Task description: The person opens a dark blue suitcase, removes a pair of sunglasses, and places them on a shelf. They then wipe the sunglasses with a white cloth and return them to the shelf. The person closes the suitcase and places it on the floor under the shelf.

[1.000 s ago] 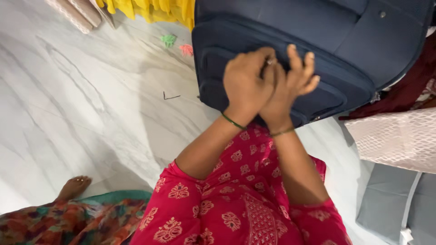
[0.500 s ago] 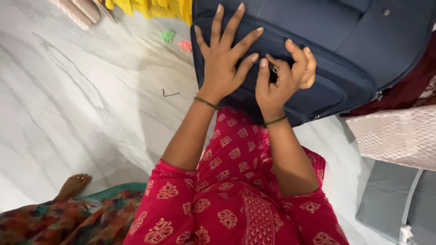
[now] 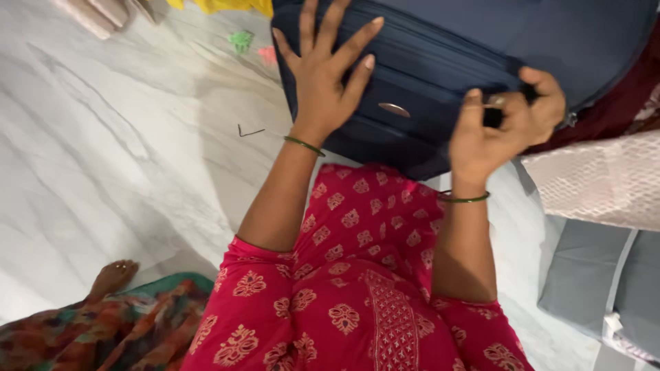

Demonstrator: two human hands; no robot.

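Note:
A dark blue fabric suitcase lies on the white marble floor in front of me. My left hand rests flat on its near left corner, fingers spread. At the suitcase's right edge my right hand pinches a small dark zipper pull between thumb and fingers. A small oval metal badge shows on the suitcase side between my hands. Both wrists wear thin green bangles, and my red patterned dress fills the lower middle.
Another person's bare foot and multicoloured garment sit at lower left. A pale quilted fabric and grey cushion lie to the right, dark red cloth behind. Yellow cloth, two small plastic clips and a thin black bent pin are on the floor.
My hands were clasped together a second ago. The left hand then spread flat on the suitcase, and the right hand has slid the zipper pull rightward along the edge.

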